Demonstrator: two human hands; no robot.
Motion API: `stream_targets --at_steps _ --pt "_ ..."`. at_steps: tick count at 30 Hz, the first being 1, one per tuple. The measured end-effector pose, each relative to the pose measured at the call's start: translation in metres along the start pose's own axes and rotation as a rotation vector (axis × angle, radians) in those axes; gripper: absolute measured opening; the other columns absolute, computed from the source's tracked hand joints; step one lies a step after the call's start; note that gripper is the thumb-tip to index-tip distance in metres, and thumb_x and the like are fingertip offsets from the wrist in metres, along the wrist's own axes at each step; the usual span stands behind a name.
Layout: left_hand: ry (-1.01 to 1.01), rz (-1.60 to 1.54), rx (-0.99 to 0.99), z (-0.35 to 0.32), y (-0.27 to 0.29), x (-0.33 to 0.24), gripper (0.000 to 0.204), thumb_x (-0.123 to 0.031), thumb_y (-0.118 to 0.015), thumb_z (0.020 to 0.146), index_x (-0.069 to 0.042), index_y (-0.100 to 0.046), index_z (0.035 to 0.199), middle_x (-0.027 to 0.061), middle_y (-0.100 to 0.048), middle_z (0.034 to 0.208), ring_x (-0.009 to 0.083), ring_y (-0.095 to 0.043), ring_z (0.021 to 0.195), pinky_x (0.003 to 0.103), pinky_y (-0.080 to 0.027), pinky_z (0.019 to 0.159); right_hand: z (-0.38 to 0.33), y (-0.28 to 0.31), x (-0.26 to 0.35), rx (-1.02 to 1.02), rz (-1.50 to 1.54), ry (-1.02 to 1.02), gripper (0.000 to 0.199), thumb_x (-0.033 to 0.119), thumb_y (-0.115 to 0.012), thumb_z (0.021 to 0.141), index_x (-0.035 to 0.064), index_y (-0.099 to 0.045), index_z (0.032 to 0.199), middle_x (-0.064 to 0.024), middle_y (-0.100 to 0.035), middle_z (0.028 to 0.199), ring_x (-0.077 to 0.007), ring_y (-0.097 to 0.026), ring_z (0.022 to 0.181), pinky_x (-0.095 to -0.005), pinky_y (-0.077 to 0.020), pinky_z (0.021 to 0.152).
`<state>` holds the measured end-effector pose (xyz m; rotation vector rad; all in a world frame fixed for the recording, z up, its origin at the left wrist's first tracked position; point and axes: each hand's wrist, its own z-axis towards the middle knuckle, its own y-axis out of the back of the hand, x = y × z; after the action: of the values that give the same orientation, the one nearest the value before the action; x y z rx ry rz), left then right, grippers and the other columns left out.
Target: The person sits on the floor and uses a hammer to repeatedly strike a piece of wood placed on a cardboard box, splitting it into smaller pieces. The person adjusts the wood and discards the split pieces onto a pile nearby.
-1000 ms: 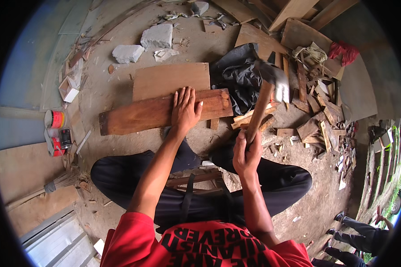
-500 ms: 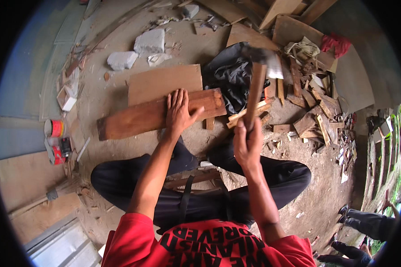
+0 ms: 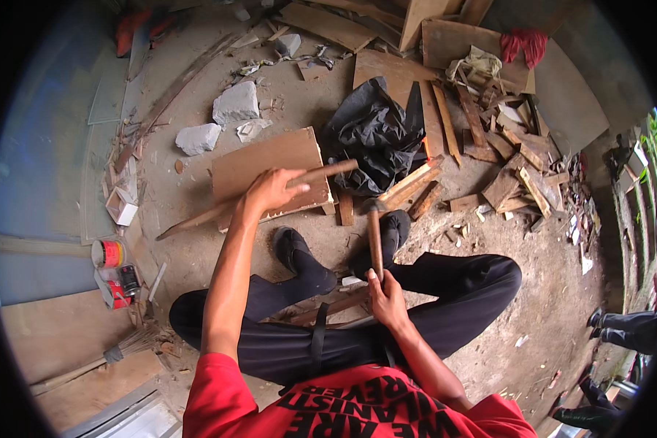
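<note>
My left hand [image 3: 270,191] is closed around a long wooden plank [image 3: 255,196], gripping it near its middle so it runs out to both sides of my fingers, one end low toward the dirt on the far left, the other up toward the right. My right hand [image 3: 385,293] is wrapped tight on the lower end of a hammer [image 3: 374,237]; the handle stands up away from my fingers and the dark head sits at the far end, just above my shoes.

Under and just beyond my left fingers lies one flat brown board [image 3: 270,169], and the plank crosses over it. Beyond the plank's right end sits one crumpled black plastic bag [image 3: 372,135]. Past the hammer head, to the right of it, a few short wood sticks [image 3: 412,188] lie crossed on the ground, and farther right a heap of wood scraps [image 3: 515,157] spreads out; I cannot count those. Two pale stone chunks [image 3: 235,104] lie well beyond my left fingers. Far to the left of them stand two red-labelled cans [image 3: 109,253], near one small white box [image 3: 121,206]. Between my two hands are my two black shoes [image 3: 303,259] and my crossed legs. One red cloth [image 3: 524,45] lies at the far top right.
</note>
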<state>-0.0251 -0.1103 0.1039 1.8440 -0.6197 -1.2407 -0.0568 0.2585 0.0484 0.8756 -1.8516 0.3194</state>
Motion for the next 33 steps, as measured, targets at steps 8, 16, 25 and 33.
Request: stream_targets --at_steps 8,16,25,33 --pt "0.042 0.047 -0.176 -0.028 0.020 -0.002 0.043 -0.035 -0.068 0.094 -0.001 -0.068 0.120 0.0261 -0.071 0.094 0.0416 -0.071 0.087 0.046 -0.055 0.077 0.050 0.003 0.054 0.556 -0.015 -0.312 0.060 0.055 -0.048 0.104 -0.0025 -0.062 0.104 0.0006 -0.047 0.067 -0.0096 -0.042 0.047 -0.0286 -0.0357 0.040" --pt "0.032 0.027 -0.194 -0.048 0.017 -0.017 0.035 -0.034 -0.069 0.094 -0.009 -0.069 0.119 0.0221 -0.072 0.094 0.0405 -0.070 0.088 0.046 -0.055 0.077 0.076 0.014 0.081 0.686 0.196 -0.403 0.051 0.048 -0.044 0.108 0.0014 -0.058 0.120 0.0035 -0.036 0.070 -0.0052 -0.026 0.048 -0.0240 -0.0214 0.041" --pt "0.015 -0.004 -0.208 -0.049 0.013 -0.013 0.034 -0.035 -0.070 0.093 -0.010 -0.070 0.117 0.0211 -0.072 0.087 0.0384 -0.071 0.080 0.044 -0.055 0.071 0.081 0.020 0.066 0.735 0.379 -0.375 0.054 0.050 -0.042 0.108 -0.0001 -0.056 0.123 0.0050 -0.035 0.070 -0.0049 -0.028 0.048 -0.0239 -0.0226 0.041" --pt "-0.068 -0.170 -0.292 -0.052 0.014 0.007 0.033 -0.030 -0.080 0.086 -0.008 -0.074 0.110 0.0170 -0.074 0.093 0.0301 -0.074 0.079 0.038 -0.054 0.070 0.063 0.016 0.049 0.843 0.538 -0.387 0.053 0.050 -0.040 0.108 0.0031 -0.053 0.127 0.0044 -0.035 0.074 -0.0029 -0.027 0.046 -0.0206 -0.0233 0.039"
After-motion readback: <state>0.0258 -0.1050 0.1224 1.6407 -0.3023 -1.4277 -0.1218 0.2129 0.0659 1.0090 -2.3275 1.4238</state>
